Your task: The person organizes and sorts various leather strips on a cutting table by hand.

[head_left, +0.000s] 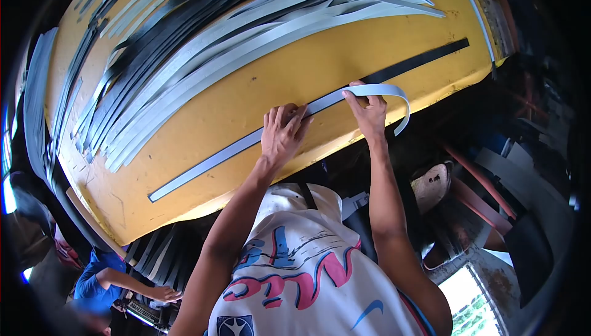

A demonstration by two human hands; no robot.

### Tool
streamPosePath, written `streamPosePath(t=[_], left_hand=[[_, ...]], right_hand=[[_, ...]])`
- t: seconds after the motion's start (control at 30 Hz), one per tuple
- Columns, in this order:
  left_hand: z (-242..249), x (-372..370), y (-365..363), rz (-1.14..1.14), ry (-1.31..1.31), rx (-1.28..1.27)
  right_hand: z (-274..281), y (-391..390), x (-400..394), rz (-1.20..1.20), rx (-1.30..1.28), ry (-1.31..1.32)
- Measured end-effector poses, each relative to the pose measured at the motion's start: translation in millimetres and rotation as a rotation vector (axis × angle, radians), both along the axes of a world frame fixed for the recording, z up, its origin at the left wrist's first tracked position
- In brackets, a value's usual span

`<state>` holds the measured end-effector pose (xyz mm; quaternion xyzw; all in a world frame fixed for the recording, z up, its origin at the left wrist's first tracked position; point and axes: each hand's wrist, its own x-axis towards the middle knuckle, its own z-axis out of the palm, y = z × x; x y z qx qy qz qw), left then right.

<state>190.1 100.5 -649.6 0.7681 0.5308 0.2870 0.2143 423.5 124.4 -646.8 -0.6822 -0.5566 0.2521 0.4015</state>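
A long white strip [209, 162] lies along a black strip [425, 59] on the yellow tabletop, and a thin dark edge shows beside the white one. My left hand [283, 129] is closed over the strips near their middle, fingers curled and pressed down on the white one. Farther right, my right hand [369, 113] holds the white strip between thumb and fingers. Beyond that hand, the strip's loose end lifts off the black strip and curls down past the table's front edge. The black strip's right part is uncovered.
Piles of grey-white strips [246, 59] and black strips [184, 9] cover the back of the yellow table [258, 83]. More strips [40, 102] hang over its left edge. At the lower left is another person in a blue shirt [98, 280]. Dark sheet material [526, 259] stands at the right.
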Motion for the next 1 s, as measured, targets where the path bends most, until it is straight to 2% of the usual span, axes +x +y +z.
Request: streamPosePath(t=[1.0], left_hand=[[2.1,4.5,0.4,0.016,0.060,0.077]], right_hand=[[-5.4,1.5,2.8,0.040,0.035,-0.020]])
